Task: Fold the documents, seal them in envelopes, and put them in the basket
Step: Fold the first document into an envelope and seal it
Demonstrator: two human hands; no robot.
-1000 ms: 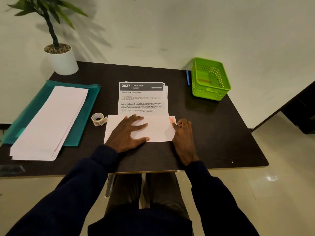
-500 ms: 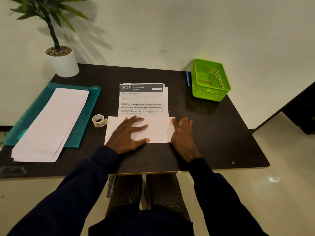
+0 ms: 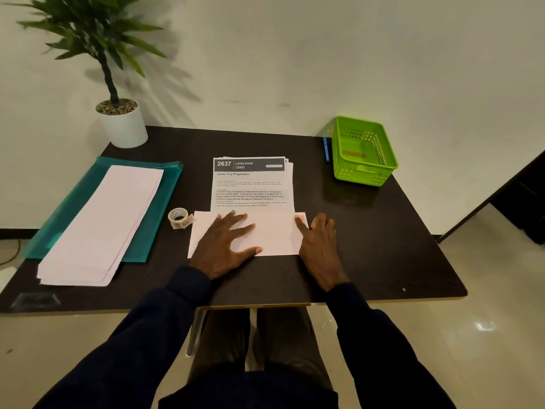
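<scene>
Near the front edge of the dark table (image 3: 383, 231), a white paper envelope (image 3: 274, 234) lies flat under the left hand (image 3: 227, 246), fingers spread straight, while the right hand (image 3: 320, 246) presses straight fingers on its right end. The stack of printed white documents (image 3: 250, 187) lies just behind it; the green perforated plastic basket (image 3: 362, 174) stands at the far right corner.

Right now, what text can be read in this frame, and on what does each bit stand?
"2637": dark header of the top document.
"LIVING ROOM": same header, beside the number.
"Guest Tray Preparation": title just under the header.
Body paragraphs below the title: too small to read with certainty.
Small tags in the header: blurred.
Orange label inside the basket: unreadable.
</scene>
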